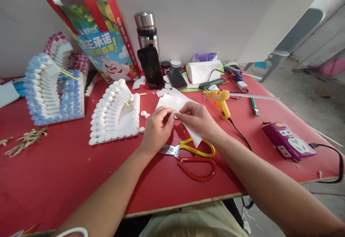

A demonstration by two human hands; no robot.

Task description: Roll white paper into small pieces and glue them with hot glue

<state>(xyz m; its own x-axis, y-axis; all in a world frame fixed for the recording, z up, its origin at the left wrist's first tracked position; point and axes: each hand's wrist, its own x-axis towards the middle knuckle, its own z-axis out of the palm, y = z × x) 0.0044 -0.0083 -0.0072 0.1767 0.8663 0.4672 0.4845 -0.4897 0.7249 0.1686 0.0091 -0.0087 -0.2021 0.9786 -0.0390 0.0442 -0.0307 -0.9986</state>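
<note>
In the head view, both forearms reach in over the red tabletop (113, 179) from the lower corners and angle inward until the hands nearly meet. The left hand (157, 128) is bent at the wrist, its back turned up, thumb and index curled close together. The right hand (198, 121) comes across from the other side, knuckles up, its fingertips narrowed to a pinch. Between the two sets of fingertips I make out a small white piece (175, 113), mostly hidden by the fingers, held in front of some white paper (172, 100). Scissors (172, 150) lie just below the hands, one handle loop yellow, the other red. To the left stands a fan-shaped white model (114, 116) edged with little white rolls.

As for writing, the tall shopping bag (104, 42) behind says 王承诺 in big white characters, with 真茶真果! in yellow underneath, above a cartoon snowman. The small logo line above that is too fine for me to read. The yellow glue gun (222, 102) bears a tiny label, also illegible from here.
</note>
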